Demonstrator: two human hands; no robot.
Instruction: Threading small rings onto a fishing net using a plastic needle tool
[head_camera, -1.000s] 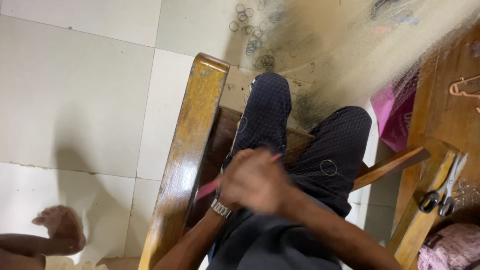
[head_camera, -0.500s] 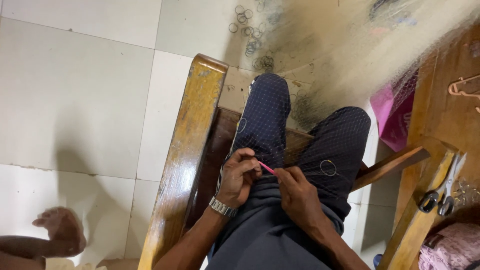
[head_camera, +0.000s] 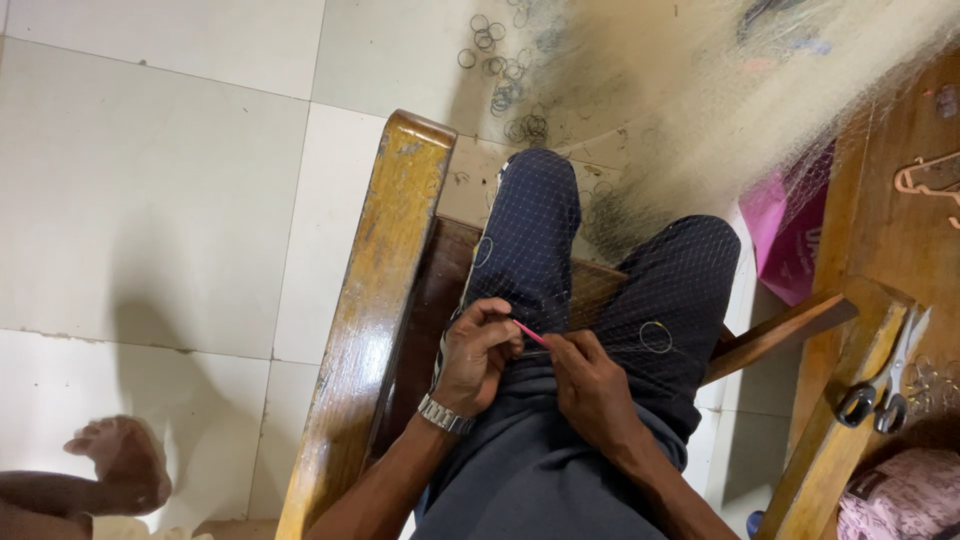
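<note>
Since half a second ago both hands sit slightly lower on the lap, the pink needle tip now pointing up-left; one second ago they were blurred together in motion.

Landmark: wooden chair arm (head_camera: 370, 300), glossy varnished, rounded top, worn yellow-brown.

Left hand (head_camera: 478, 352): just right of the chair arm, fingers curled and pressed together, pinching the fine netting (head_camera: 560, 250) and touching the upper end of the pink needle (head_camera: 530, 333). One metal-link wristwatch (head_camera: 444, 414) on that wrist.

Right hand (head_camera: 592, 388): further right of the chair arm, thumb and forefinger closed on the lower end of the needle. One needle, thin, straight, smooth plastic look; it lies between the two hands, bridging the fingertips.

Netting: pale, translucent, diamond mesh, draped over both dark trouser legs, bunching into a fuzzy heap well beyond the chair arm. Two small wire rings on the knees: one (head_camera: 483, 250), one (head_camera: 656, 336). More rings (head_camera: 500, 60) scattered on the white floor tiles; count not resolvable.

One pair of scissors (head_camera: 880, 390), black handles, on the far-right wooden rail. One bare foot (head_camera: 120, 465) of another person, low left of the chair arm.
</note>
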